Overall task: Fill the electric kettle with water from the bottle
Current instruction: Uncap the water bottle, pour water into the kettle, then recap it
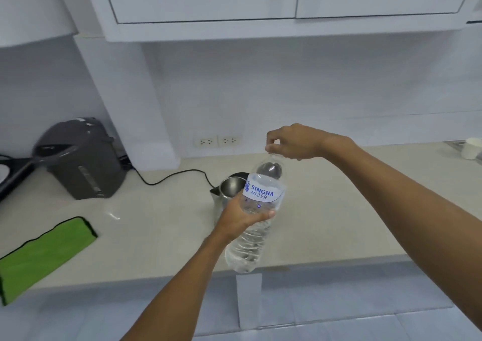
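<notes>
Clear plastic formed the bottle (254, 226), which I held in front of me above the counter (326, 218), tilted with its neck leaning away toward 12 o'clock. My left hand (241, 216) was clamped around its middle, just under the label, which I judged gave a firm hold while the top was worked. My right hand (289, 142) was closed on the cap at the top, fingers pinched together around it; I could not tell whether the cap was already loose. I judged the step in hand to be uncapping, with no pouring begun.

Position of the kettle (228, 192): on the counter directly behind the bottle, at 11 o'clock from my left hand, lid open, steel interior showing. The bottle and my left hand covered part of it. Its cord (172, 177) ran off toward 10 o'clock.

Surroundings:
- A grey water boiler (80, 158) stood well apart at 9 o'clock.
- A green cloth (44, 254) lay at 8 o'clock near the counter edge.
- Wall sockets (217, 140) sat at 12 o'clock beyond the kettle.
- A white cup (470, 148) stood far off at 3 o'clock.

Nothing lay between bottle and kettle mouth.
</notes>
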A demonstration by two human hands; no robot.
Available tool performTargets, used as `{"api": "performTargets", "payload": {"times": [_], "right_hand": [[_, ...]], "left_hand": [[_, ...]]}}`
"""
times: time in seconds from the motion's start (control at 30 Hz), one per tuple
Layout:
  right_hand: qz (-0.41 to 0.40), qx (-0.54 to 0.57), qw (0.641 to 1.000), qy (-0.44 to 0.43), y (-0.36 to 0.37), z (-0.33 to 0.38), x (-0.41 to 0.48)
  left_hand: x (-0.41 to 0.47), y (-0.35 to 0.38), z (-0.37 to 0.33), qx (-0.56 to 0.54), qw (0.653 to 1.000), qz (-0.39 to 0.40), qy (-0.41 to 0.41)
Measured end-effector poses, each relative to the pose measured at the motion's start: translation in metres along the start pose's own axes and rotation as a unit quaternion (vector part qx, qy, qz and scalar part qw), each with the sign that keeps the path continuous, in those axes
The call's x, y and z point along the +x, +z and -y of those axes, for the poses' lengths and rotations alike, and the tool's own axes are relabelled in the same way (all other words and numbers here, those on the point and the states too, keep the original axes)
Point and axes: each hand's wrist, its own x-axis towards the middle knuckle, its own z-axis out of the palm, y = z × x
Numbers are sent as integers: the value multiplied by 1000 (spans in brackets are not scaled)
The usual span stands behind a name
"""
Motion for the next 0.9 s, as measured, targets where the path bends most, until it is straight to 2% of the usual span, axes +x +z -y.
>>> {"api": "performTargets", "payload": {"times": [0.13,0.23,0.37,0.57,0.9], "right_hand": [[19,62,995,-72,6,15,11],[-1,101,989,-105,17,19,17],[-32,151,984,-94,37,20,23],[-23,158,984,-81,58,14,27],[-13,178,982,-69,71,6,30]], "left_hand": [[-15,-42,2,33,999,3,-16],[-22,-71,6,58,998,-2,-36],[-25,-105,11,98,993,-10,-61],[-21,-148,13,179,977,-4,-114],[-18,-167,0,282,947,32,-148]]}}
